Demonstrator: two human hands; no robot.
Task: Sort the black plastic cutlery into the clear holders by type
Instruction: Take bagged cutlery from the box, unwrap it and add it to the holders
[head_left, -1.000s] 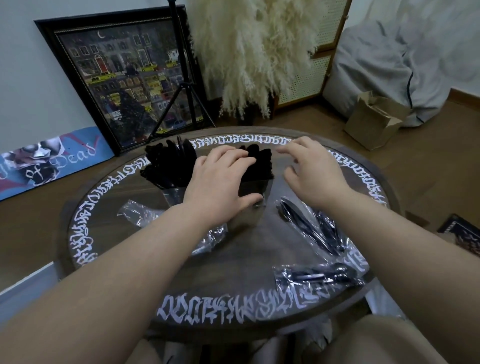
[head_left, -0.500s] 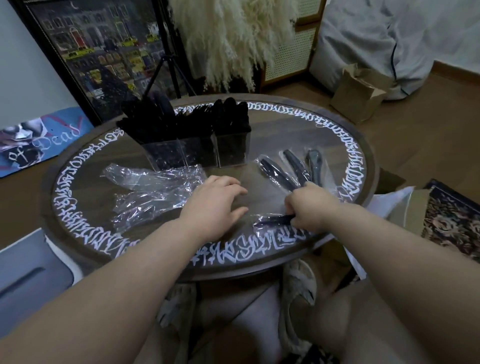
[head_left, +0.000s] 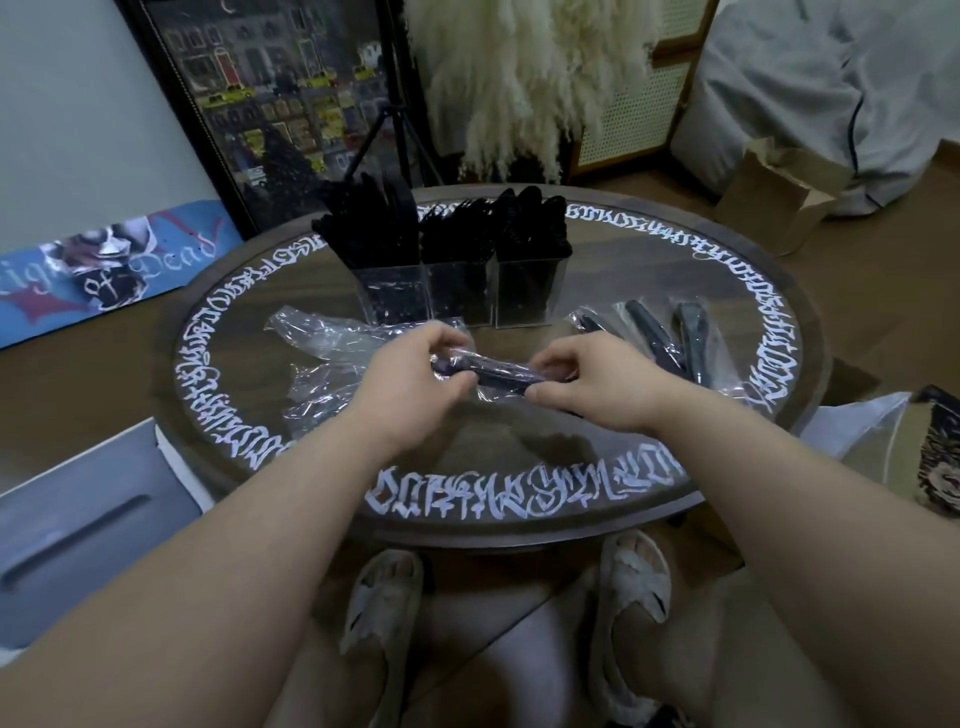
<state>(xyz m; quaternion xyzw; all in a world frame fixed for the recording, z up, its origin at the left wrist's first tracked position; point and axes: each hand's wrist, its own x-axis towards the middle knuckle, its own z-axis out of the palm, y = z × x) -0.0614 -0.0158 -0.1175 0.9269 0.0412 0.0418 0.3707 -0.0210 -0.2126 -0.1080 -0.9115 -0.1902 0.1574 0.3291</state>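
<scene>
- Dim indoor light, soft & even, cool-ish tint; source not in view
- Soft dark shadow of the hands on the round dark wooden table with white lettering (head_left: 519, 499), just below them
- Pale glare patches on the crinkled clear plastic wrappers (head_left: 332, 343) & on the glossy tabletop
- Black plastic cutlery in the clear square holders (head_left: 457, 234) reads as near-solid black, little detail
- Wide-angle bend: forearms balloon at bottom corners, table rim curves
- Slight softness overall, fine detail smeared, esp the fluffy cream pampas grass (head_left: 524, 78)
</scene>
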